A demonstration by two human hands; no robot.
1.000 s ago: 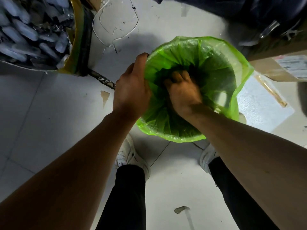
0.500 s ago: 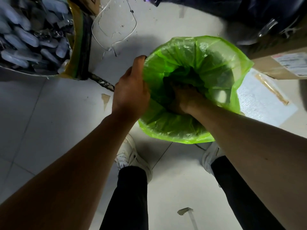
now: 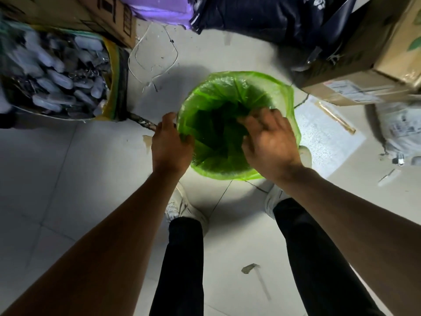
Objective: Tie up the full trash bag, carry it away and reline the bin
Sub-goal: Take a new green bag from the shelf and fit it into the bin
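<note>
Relining was nearly done: your left hand (image 3: 171,142) gripped the green liner (image 3: 230,92) at the bin's rim, mid-frame; your right hand (image 3: 268,142), fingers loose, spread it inside.

Single head-worn view, steeply downward, close over lined bin (image 3: 237,124), wide-angle

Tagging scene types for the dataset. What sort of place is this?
Probably a storeroom or back room, not a kitchen: taped cardboard boxes along the walls, an open sack of small packets, loose wire on the tiled floor, beside the bin.
</note>
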